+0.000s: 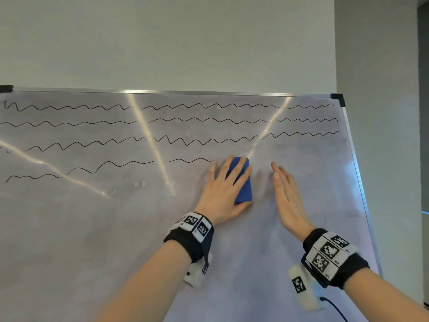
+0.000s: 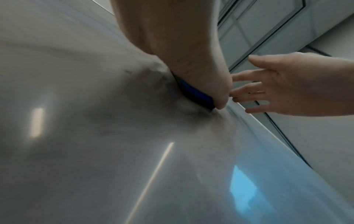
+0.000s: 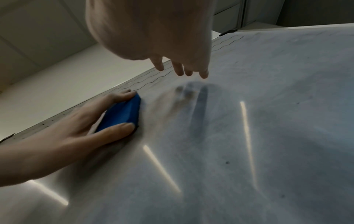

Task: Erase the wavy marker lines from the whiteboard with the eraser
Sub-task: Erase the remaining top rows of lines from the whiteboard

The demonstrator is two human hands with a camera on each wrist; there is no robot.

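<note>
The whiteboard (image 1: 116,228) carries several black wavy lines (image 1: 185,119) across its upper part. My left hand (image 1: 220,194) grips the blue eraser (image 1: 242,182) flat against the board, at the right end of the lowest wavy line (image 1: 130,162). Fingers lie over the eraser's top and the thumb clamps its lower edge (image 3: 122,113). Just right of it is my right hand (image 1: 287,194), with fingers straight and together, holding nothing, its fingertips (image 3: 204,75) just off the board. The left wrist view shows the eraser's edge (image 2: 195,92) under the palm.
To the right of the eraser the board is wiped, with faint grey smudges (image 1: 308,159). The board's aluminium frame and black corner cap (image 1: 337,98) close off the top right. A grey wall (image 1: 383,112) lies beyond. Light streaks reflect on the board.
</note>
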